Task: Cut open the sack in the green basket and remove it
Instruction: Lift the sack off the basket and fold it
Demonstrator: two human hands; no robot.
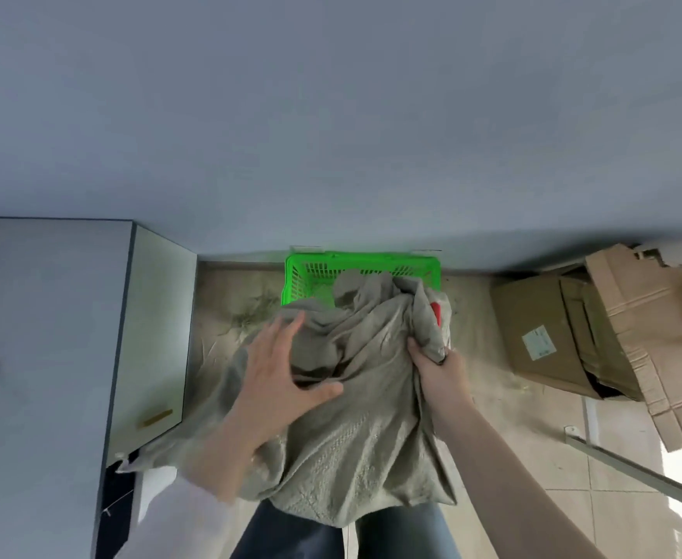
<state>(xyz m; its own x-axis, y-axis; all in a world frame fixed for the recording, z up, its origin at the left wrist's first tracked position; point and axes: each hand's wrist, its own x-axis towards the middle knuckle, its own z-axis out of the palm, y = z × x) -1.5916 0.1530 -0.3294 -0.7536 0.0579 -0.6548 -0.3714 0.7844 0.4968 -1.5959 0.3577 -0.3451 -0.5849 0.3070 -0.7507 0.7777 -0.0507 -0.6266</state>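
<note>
A grey woven sack (pixel 355 417) hangs crumpled from the bright green basket (pixel 297 276) down toward my legs. The basket stands on the floor against the wall, and most of it is hidden behind the sack. My right hand (pixel 438 367) grips a bunched fold of the sack at its right side. My left hand (pixel 278 369) lies spread on the sack's left side with straight fingers, blurred by motion. A small red patch (pixel 436 310) shows at the sack's upper right. No cutting tool is in view.
A white cabinet (pixel 81 316) stands at the left. Cardboard boxes (pixel 597 324) lean at the right. A metal rail (pixel 633 470) lies on the tiled floor at the lower right. Dust and debris cover the floor around the basket.
</note>
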